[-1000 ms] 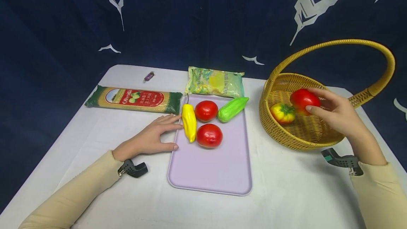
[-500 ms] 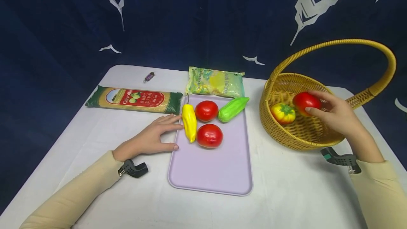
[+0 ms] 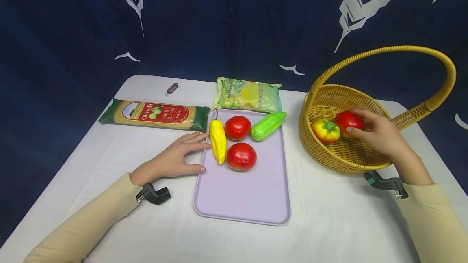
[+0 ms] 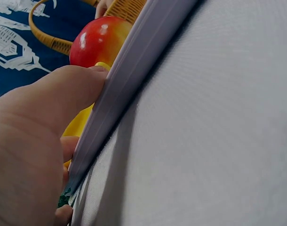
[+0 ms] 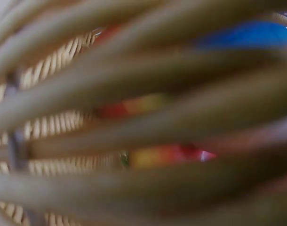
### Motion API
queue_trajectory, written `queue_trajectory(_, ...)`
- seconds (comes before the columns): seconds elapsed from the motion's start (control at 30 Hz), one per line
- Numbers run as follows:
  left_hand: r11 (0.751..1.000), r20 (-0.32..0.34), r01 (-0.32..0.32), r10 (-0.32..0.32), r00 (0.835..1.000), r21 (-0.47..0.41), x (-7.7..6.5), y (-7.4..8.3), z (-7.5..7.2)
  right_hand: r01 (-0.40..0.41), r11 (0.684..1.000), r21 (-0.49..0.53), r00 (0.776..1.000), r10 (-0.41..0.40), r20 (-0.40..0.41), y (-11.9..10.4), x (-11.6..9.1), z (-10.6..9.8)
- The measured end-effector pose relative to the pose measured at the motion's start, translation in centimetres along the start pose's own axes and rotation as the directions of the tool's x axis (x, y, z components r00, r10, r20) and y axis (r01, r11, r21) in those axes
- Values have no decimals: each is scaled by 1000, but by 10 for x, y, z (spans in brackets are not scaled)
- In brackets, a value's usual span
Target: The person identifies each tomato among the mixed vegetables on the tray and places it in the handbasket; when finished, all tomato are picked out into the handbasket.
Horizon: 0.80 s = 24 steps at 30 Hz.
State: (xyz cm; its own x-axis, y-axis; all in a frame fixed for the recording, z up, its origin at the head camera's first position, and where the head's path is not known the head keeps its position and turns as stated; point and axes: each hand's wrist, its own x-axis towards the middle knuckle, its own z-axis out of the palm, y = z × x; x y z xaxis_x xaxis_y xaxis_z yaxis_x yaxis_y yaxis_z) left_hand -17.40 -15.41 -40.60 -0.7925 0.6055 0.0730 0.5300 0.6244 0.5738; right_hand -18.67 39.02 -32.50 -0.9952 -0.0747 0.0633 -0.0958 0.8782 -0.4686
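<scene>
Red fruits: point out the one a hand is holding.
The red fruit in the basket, between the fingers and thumb of the right hand; the other two lie on the tray, held by neither hand.

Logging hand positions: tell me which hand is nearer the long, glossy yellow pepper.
Left. The left hand is at the left rim of the flat lilac tray, beside the pepper; the right hand is in the tan wicker basket, farther right.

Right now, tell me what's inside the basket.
A yellow-red vegetable and a red fruit that the right hand grips. Beneath them, the floor of the basket is covered.
</scene>
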Motion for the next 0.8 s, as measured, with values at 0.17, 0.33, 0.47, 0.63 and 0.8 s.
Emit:
queue_trajectory(0.17, 1000, 3, -10, 10, 1000, 3, 0, 2, 0, 2, 999, -39, 1000, -2, 2, 3, 0, 5)
queue_trajectory(0.33, 1000, -1, -15, 15, 1000, 14, 0, 1, 0, 13, 998, -68, 1000, -13, 3, 4, 0, 8)
queue_trajectory(0.47, 1000, -5, -24, 24, 1000, 13, 0, 1, 1, 10, 996, -88, 1000, -10, 6, 4, 0, 9)
queue_trajectory(0.63, 1000, -7, -22, 22, 1000, 12, -1, 1, 0, 4, 995, -96, 1000, -2, 13, 3, 0, 10)
queue_trajectory(0.8, 1000, -5, -12, 12, 1000, 5, -1, 2, -1, 0, 994, -109, 1000, 2, 24, 2, 2, 9)
